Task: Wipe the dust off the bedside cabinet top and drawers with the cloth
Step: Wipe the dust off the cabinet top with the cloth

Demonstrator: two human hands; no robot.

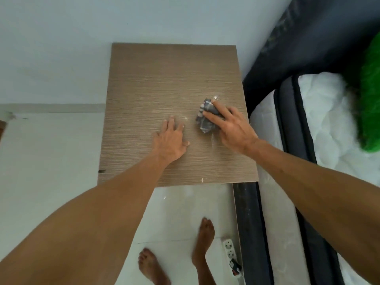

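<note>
The bedside cabinet top point(156, 79) is a brown wood-grain panel seen from above. A crumpled grey and white cloth point(204, 118) lies on its right part. My right hand point(230, 128) presses down on the cloth, fingers spread over it. To the left of the cloth, my left hand point(170, 140) rests flat on the bare top, fingers apart, holding nothing. The drawers are hidden below the top.
A bed with a white mattress point(320, 124) and dark frame point(253, 223) stands right against the cabinet. A green pillow point(370, 89) lies on it. A white power strip point(231, 251) sits on the tiled floor by my bare feet point(202, 241). Pale walls are behind and left.
</note>
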